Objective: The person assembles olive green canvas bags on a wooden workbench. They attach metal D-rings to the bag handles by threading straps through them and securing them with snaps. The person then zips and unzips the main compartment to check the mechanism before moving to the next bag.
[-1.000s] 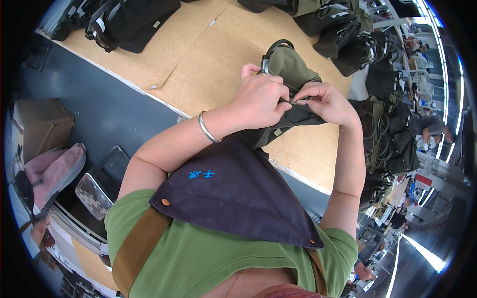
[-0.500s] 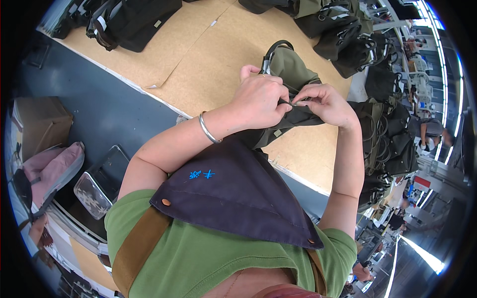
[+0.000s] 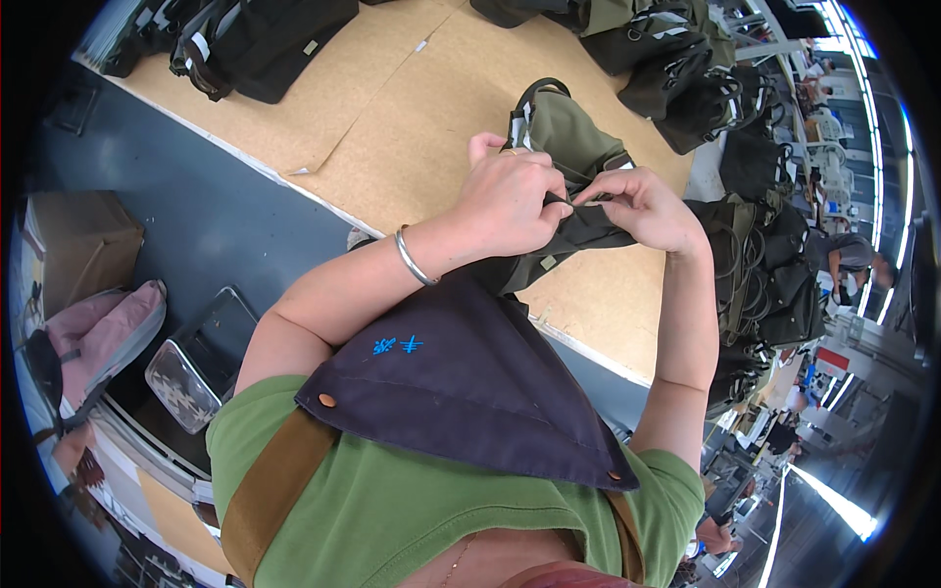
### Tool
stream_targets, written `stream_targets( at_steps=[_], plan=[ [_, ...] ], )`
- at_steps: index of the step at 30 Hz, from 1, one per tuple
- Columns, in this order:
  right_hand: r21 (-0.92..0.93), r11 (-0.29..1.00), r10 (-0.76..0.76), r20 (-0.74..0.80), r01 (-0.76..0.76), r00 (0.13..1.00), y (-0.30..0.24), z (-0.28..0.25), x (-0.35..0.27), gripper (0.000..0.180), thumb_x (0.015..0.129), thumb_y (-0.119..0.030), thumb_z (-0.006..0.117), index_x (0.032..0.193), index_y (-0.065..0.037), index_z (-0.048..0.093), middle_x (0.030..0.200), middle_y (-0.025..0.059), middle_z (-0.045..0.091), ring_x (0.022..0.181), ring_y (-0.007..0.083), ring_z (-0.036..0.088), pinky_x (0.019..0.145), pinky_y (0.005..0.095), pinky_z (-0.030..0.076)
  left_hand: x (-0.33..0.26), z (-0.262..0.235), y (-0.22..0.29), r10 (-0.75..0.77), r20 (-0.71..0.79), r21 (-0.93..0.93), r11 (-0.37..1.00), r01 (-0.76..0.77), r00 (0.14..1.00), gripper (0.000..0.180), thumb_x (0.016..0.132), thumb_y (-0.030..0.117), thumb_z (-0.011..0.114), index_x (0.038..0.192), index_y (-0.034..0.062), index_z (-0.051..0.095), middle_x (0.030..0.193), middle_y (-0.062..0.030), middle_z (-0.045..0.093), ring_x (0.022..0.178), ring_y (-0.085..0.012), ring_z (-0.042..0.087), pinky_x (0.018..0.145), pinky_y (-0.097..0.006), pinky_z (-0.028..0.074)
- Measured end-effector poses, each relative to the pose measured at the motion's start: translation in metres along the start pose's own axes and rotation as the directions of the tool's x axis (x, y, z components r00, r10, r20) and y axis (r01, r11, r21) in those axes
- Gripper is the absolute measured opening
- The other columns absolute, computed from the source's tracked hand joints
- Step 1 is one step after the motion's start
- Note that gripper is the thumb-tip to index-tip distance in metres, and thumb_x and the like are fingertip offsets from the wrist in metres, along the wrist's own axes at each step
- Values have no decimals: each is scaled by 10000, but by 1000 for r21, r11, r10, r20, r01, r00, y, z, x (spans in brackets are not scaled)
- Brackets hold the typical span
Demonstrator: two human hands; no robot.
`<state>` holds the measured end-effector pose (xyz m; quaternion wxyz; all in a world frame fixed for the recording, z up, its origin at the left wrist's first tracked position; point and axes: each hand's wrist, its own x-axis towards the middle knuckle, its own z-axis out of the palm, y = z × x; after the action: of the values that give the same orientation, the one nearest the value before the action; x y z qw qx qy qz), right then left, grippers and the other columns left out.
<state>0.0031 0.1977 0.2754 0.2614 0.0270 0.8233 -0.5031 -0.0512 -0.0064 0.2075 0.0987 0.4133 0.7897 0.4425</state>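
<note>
A dark fabric bag with an olive-green part (image 3: 573,135) and a black loop handle lies at the table's near edge. My left hand (image 3: 515,201) pinches its dark cloth edge between thumb and fingers. Close beside it, my right hand (image 3: 647,208) pinches the same edge, its fingertips almost meeting those of the left. Whatever small detail lies between the fingertips is too small to make out. The lower part of the bag hangs toward my dark apron (image 3: 461,382), with a small pale tag (image 3: 547,263) on it.
The tan tabletop (image 3: 392,137) spreads beyond my hands. Dark bags (image 3: 270,49) lie at its far left, and more dark and olive bags (image 3: 676,78) are heaped along the far right. Left, on the floor, are a cardboard box (image 3: 93,240) and a pink bag (image 3: 108,328).
Both hands stay at nearly the same place on the bag's edge, with a slight shift of the fingers. The olive part and handle have moved slightly left.
</note>
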Motion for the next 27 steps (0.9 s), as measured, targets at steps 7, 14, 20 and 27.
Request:
stream_targets(
  at_steps=[7, 14, 20, 27],
  plan=[
    [105, 994, 19, 4, -19, 1000, -3, -2, -2, 139, 800, -3, 666, 931, 0, 712, 637, -64, 523, 583, 19, 429, 518, 204, 340, 0, -2, -1, 20, 7, 1, 1000, -20, 1000, 133, 771, 262, 721, 755, 132, 699, 760, -15, 614, 823, -187, 593, 949, -447, 275],
    [14, 996, 88, 10, -88, 996, -2, -1, -2, 163, 770, -49, 736, 928, -15, 721, 611, -82, 503, 548, 2, 397, 484, 195, 303, 9, -19, -4, 15, 106, -64, 998, -8, 994, 207, 760, 242, 766, 916, 142, 673, 760, -5, 617, 821, -180, 602, 920, -406, 299],
    [1, 999, 50, 12, -50, 999, 0, -2, 0, 164, 761, -41, 732, 924, -24, 729, 602, -80, 510, 538, 2, 403, 478, 201, 299, 12, -14, -14, 225, 188, -108, 972, -208, 956, 192, 802, 212, 742, 959, 142, 657, 818, 3, 658, 843, -181, 611, 910, -364, 311],
    [-41, 995, 91, 18, -90, 996, -5, -1, 1, 143, 766, -38, 713, 906, -10, 713, 613, -66, 543, 543, 4, 411, 486, 202, 306, 12, -12, -13, 191, 150, -155, 974, -168, 970, 124, 782, 204, 749, 852, 142, 666, 777, 5, 641, 813, -179, 595, 882, -365, 311]
  ],
)
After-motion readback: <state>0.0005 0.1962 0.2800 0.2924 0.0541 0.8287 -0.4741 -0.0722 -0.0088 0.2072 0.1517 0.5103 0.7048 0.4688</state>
